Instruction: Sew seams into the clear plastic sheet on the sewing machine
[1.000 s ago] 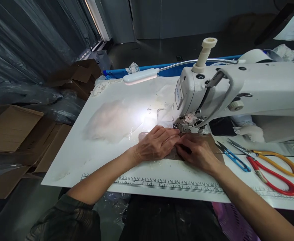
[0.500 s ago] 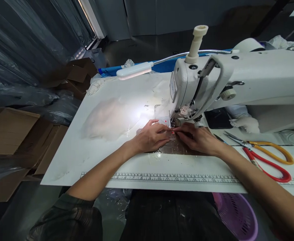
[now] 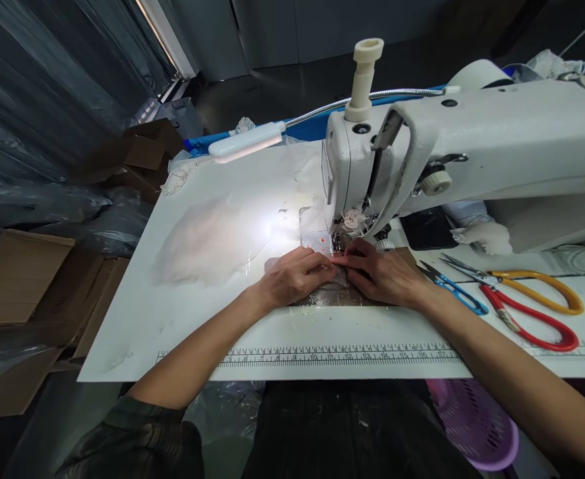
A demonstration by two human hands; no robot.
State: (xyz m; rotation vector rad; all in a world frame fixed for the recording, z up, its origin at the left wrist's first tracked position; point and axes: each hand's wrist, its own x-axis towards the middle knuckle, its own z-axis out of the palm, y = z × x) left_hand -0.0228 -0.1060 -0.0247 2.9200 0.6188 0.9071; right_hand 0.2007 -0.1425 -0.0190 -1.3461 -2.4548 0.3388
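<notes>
Just in front of the presser foot (image 3: 337,243) of a white sewing machine (image 3: 452,143), both hands hold down a small piece of thin, see-through fabric (image 3: 341,275). My left hand (image 3: 292,277) is on its left side, fingers bent and pressed together on it. From the right, my right hand (image 3: 385,274) pinches the fabric close to the needle, its fingertips almost meeting the left ones. Part of the fabric is hidden under the fingers. A brown shiny plate (image 3: 359,297) lies beneath the hands, and a small red mark (image 3: 322,240) shows beside the foot.
Blue thread snips (image 3: 455,290) and scissors with red and orange handles (image 3: 526,316) lie right of my right hand. A pale sheer heap (image 3: 200,243) rests on the left of the table. A lamp (image 3: 246,142) hangs above. A printed ruler (image 3: 322,356) runs along the front edge.
The view has shifted, so the machine appears further left. My fingers have drawn closer together at the fabric, and the right hand's fingers are more bent. The blue snips show more fully.
</notes>
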